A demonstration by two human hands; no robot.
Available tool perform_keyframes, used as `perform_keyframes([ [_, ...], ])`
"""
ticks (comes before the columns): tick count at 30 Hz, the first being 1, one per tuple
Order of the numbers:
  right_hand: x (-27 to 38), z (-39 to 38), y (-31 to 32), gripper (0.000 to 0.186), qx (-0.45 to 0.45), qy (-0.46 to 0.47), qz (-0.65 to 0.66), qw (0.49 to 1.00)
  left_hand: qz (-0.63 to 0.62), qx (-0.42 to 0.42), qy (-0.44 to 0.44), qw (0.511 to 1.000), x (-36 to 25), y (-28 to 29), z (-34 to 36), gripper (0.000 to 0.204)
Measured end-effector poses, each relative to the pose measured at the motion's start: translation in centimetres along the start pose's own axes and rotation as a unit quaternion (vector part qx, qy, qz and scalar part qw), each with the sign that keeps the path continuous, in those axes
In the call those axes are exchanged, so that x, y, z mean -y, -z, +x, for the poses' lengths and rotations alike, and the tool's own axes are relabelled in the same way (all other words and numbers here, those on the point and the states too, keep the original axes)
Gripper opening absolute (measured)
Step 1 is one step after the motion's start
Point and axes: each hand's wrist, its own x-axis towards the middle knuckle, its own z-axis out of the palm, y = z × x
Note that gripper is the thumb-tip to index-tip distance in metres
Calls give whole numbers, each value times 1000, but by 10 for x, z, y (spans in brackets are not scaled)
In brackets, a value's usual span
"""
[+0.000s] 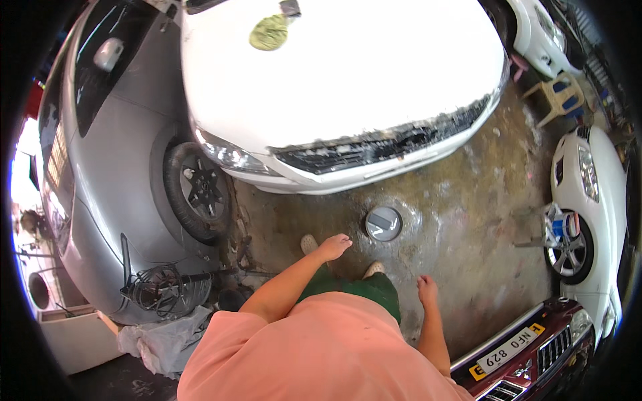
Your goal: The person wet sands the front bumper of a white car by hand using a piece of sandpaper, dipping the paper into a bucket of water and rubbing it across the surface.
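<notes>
My left hand (336,247) hangs in front of my body, its fingers loosely bent and nothing visible in them. Lower and to the right, my right hand (427,291) is held out by my side, fingers slightly curled, with no object showing. A round grey bucket (367,228) stands on the wet floor just beyond my left hand, light reflecting inside it. Ahead is a white car's hood (348,73), its front edge wet and streaked above the dark grille (348,157). On the hood lie a crumpled yellow-green cloth (269,33) and a small dark grey piece (290,8).
A grey car (134,167) stands close on the left, with a black wire-caged fan (160,287) by it. A dark red car front (528,361) is at lower right. Farther right are a white car (588,167), a blue-and-white container (565,226) and a beige plastic chair (558,97).
</notes>
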Motion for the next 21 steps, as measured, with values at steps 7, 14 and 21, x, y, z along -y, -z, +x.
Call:
perform_keyframes([
  [7, 38, 96, -73, 39, 150, 10, -46, 988, -4, 87, 2, 996, -42, -93, 19, 55],
  [14, -7, 240, -226, 31, 198, 50, -167, 965, 71, 105, -17, 992, 18, -152, 179, 54],
  [21, -49, 414, -345, 35, 90, 43, -162, 982, 178, 80, -119, 973, 46, -161, 335, 55],
])
